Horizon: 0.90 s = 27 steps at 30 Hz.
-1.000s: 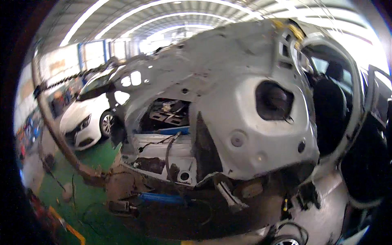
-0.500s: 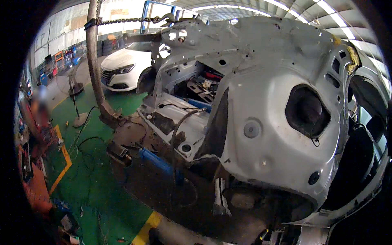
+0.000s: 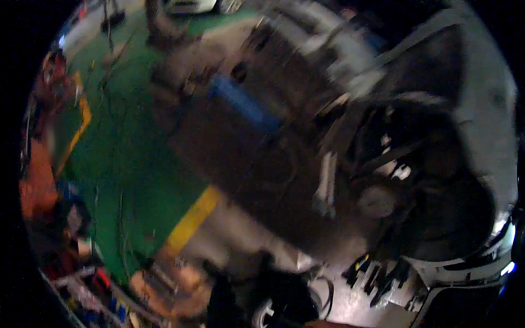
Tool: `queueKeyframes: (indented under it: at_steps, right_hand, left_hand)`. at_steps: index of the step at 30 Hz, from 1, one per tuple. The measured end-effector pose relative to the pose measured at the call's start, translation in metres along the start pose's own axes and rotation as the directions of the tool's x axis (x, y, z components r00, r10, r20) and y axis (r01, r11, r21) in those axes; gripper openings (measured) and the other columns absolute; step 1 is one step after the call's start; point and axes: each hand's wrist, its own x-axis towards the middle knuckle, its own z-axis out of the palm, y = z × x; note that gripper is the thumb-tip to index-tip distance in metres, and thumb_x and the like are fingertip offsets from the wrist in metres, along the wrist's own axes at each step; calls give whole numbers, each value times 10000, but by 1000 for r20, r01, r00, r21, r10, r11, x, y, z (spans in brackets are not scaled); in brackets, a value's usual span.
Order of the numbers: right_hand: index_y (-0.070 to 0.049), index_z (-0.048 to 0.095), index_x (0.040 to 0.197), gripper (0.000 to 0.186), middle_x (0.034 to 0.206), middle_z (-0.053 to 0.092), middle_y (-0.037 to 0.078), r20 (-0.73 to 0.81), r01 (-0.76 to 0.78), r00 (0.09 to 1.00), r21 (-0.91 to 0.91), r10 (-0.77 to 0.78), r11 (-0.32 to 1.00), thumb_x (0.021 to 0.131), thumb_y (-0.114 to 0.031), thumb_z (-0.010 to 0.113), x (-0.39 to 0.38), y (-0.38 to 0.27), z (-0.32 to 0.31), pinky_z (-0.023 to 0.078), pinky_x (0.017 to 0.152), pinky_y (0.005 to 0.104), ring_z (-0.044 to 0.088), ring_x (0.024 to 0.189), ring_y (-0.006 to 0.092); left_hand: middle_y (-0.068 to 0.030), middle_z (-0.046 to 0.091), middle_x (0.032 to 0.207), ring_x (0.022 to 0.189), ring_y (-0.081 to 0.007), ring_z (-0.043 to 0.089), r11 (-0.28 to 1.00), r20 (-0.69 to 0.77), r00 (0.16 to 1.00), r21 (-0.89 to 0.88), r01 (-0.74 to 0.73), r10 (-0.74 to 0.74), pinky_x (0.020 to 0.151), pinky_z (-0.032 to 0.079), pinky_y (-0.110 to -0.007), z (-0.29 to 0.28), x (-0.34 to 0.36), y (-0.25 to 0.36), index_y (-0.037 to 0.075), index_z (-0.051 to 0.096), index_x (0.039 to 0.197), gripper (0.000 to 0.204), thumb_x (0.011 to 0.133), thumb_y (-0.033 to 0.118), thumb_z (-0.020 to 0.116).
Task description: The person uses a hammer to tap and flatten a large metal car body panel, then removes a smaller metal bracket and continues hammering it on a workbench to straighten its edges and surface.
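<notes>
Neither of my hands can be made out in the head view. The picture is dark and smeared by motion. Dark shapes that look like my legs and feet [image 3: 279, 292] stand at the bottom middle, with a small white patch on them. A reddish-brown sliver at the lower edge is too cut off to name. To the right is the stripped grey car body [image 3: 489, 123], with its dark wheel arch open from below. A pale metal strip [image 3: 326, 183] stands near the arch. Left of it, a blue cylinder [image 3: 246, 106] lies over the brown platform [image 3: 235, 156].
Several dark and metallic tools [image 3: 377, 281] lie on a pale surface at the lower right. A yellow stripe [image 3: 191, 218] borders the green floor [image 3: 131, 180]. Mixed clutter [image 3: 87, 295] fills the lower left. A post [image 3: 158, 24] rises at the upper left, near a white car [image 3: 191, 6].
My view has tipped downward, so the platform and car body sit higher in the picture. The floor by my feet and the tools at the lower right have come into view.
</notes>
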Motion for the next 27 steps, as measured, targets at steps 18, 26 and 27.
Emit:
queueKeyframes:
  at_steps: [18, 26, 27]
  right_hand:
    - [-45, 625, 956, 438, 720, 666, 113, 90, -522, 701, -610, 707, 596, 895, -479, 641, 287, -33, -181, 543, 647, 336, 680, 664, 197]
    - [-55, 624, 1005, 527, 805, 649, 213, 31, -213, 953, -640, 302, 738, 941, -554, 468, 313, 94, -165, 534, 710, 491, 634, 768, 399]
    - [-46, 607, 1075, 498, 887, 643, 220, 26, -166, 973, -614, 229, 772, 951, -508, 471, 309, 110, -159, 515, 770, 487, 616, 861, 392]
  left_hand:
    - [-166, 626, 966, 910, -336, 610, 801, -945, 163, -327, -501, -283, 815, 488, -419, -284, 193, -126, 33, 604, 1031, 221, 835, 126, 643]
    - [-126, 608, 1101, 907, -235, 623, 935, -985, -170, 41, -352, -21, 750, 515, -349, -238, 185, -80, 38, 626, 1148, 303, 1003, 281, 519]
    - [-132, 611, 1104, 909, -235, 624, 938, -984, -180, 62, -342, 0, 751, 515, -347, -233, 188, -73, 40, 633, 1141, 301, 1000, 283, 525]
